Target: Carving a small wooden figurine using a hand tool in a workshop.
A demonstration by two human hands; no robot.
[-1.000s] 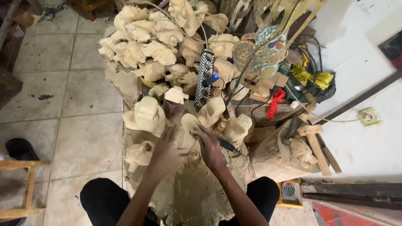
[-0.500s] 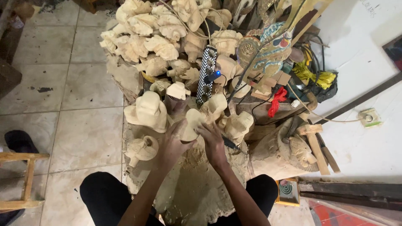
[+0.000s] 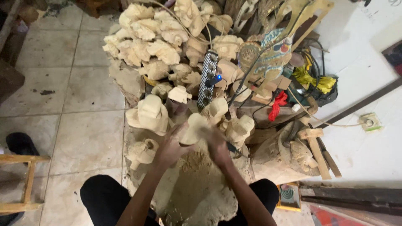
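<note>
My left hand grips a pale, unpainted wooden carving from its left side, over a sawdust-covered block between my knees. My right hand presses on the same carving from the right and holds a dark-handled tool that sticks out to the right; its tip is hidden. More rough carvings lie just left of and beyond my hands.
A big heap of pale carvings fills the floor ahead. A black-and-white checkered cloth, a painted carved figure, cables, a red rag and a wooden mallet lie to the right. A wooden stool stands at left.
Both hands have shifted slightly on the carving, turning it between them. The view has drifted a little; the heap has not moved.
</note>
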